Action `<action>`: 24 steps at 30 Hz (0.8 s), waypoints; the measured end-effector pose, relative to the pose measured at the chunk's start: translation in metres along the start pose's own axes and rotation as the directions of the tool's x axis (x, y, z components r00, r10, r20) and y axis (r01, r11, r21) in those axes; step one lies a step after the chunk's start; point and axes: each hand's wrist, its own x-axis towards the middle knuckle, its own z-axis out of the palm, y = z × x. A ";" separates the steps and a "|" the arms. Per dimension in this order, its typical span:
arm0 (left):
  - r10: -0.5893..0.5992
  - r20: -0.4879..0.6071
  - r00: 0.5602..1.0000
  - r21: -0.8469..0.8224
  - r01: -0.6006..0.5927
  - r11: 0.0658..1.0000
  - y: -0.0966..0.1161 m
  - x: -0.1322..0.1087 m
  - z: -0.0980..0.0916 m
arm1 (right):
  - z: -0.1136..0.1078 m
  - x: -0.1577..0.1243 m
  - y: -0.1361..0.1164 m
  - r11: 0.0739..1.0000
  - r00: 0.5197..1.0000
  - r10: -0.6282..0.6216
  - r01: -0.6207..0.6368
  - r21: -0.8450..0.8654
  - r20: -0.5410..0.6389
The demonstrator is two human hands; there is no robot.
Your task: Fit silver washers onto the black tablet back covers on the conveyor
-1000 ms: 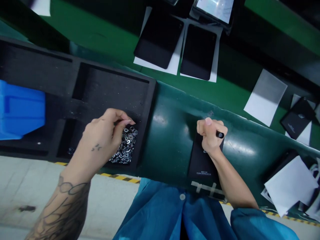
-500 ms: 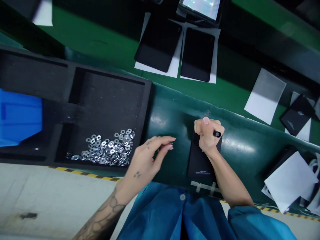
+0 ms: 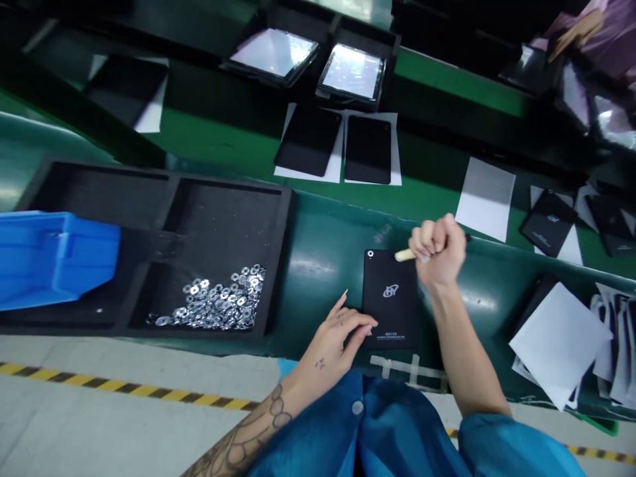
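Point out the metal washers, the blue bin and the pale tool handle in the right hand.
Metal washers (image 3: 213,303), head view: middle of the pile.
Blue bin (image 3: 54,262), head view: its long side wall.
Pale tool handle (image 3: 405,255), head view: the end showing from the right hand (image 3: 437,252).

The floor (image 3: 99,424) is pale grey, smooth-finished concrete. A floor marking of yellow-and-black hazard tape (image 3: 149,391) runs along it, parallel to the near edge of the workstation. The near tabletop (image 3: 322,265) has a dark green, glossy surface that curves down at its front edge. A second work surface, a green bench (image 3: 223,142), runs parallel beyond it, and a black rail (image 3: 64,106) separates the two. A further green strip (image 3: 462,83) lies past this bench. Lighting comes from overhead: pale, elongated reflections (image 3: 477,301) appear on the near tabletop. No walls or windows fall within the view.
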 end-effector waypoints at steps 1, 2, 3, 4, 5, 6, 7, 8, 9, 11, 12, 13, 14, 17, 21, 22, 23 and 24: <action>-0.010 0.015 1.000 -0.020 0.011 1.000 0.001 -0.004 0.009 | -0.021 -0.011 -0.010 0.999 0.998 0.027 -0.029 -0.032 -0.051; -0.022 0.025 0.999 -0.039 0.023 0.999 0.002 -0.008 0.018 | -0.042 -0.028 -0.018 0.992 0.993 0.068 -0.077 -0.098 -0.097; -0.032 0.031 0.999 -0.056 0.034 0.998 0.003 -0.012 0.028 | -0.062 -0.048 -0.023 0.970 0.984 0.117 -0.142 -0.195 -0.138; -0.037 0.030 0.999 -0.070 0.039 0.997 0.003 -0.014 0.036 | -0.080 -0.071 -0.024 0.924 0.971 0.163 -0.213 -0.318 -0.175; -0.036 0.029 0.999 -0.082 0.038 0.996 0.003 -0.015 0.044 | -0.095 -0.096 -0.023 0.849 0.958 0.203 -0.275 -0.450 -0.203; -0.031 0.029 0.999 -0.093 0.034 0.995 0.002 -0.015 0.050 | -0.105 -0.120 -0.020 0.770 0.950 0.220 -0.309 -0.558 -0.221; -0.027 0.035 0.999 -0.105 0.030 0.994 0.002 -0.012 0.055 | -0.111 -0.142 -0.015 0.710 0.947 0.227 -0.320 -0.628 -0.227; -0.025 0.049 0.998 -0.118 0.030 0.993 0.001 -0.007 0.057 | -0.113 -0.161 -0.009 0.672 0.944 0.245 -0.331 -0.663 -0.222; -0.025 0.073 0.997 -0.130 0.035 0.991 0.000 -0.001 0.058 | -0.113 -0.174 -0.004 0.662 0.941 0.263 -0.337 -0.670 -0.213; -0.033 0.139 0.990 -0.149 0.054 0.987 -0.002 0.017 0.055 | -0.108 -0.185 0.006 0.687 0.925 0.326 -0.373 -0.624 -0.194; -0.034 0.173 0.984 -0.157 0.061 0.986 -0.003 0.027 0.052 | -0.106 -0.183 0.009 0.712 0.914 0.357 -0.399 -0.578 -0.191; -0.033 0.204 0.978 -0.168 0.068 0.983 -0.005 0.036 0.049 | -0.105 -0.178 0.010 0.739 0.902 0.387 -0.429 -0.520 -0.194; -0.033 0.224 0.974 -0.184 0.075 0.980 -0.006 0.045 0.045 | -0.106 -0.170 0.009 0.762 0.884 0.425 -0.466 -0.450 -0.197; -0.052 0.228 0.972 -0.253 0.111 0.961 -0.011 0.062 0.037 | -0.110 -0.144 0.001 0.778 0.807 0.567 -0.590 -0.215 -0.164; -0.050 0.132 0.990 -0.336 0.092 0.938 -0.015 0.065 0.034 | -0.099 -0.125 0.000 0.749 0.766 0.638 -0.640 -0.170 -0.076; -0.042 0.103 0.994 -0.344 0.075 0.936 -0.016 0.064 0.035 | -0.093 -0.121 0.002 0.769 0.793 0.605 -0.606 -0.204 -0.073; -0.038 0.068 0.997 -0.348 0.060 0.936 -0.016 0.063 0.036 | -0.089 -0.117 0.005 0.799 0.830 0.552 -0.553 -0.238 -0.074; -0.041 0.025 0.999 -0.350 0.047 0.936 -0.016 0.061 0.036 | -0.085 -0.112 0.007 0.835 0.873 0.480 -0.484 -0.260 -0.084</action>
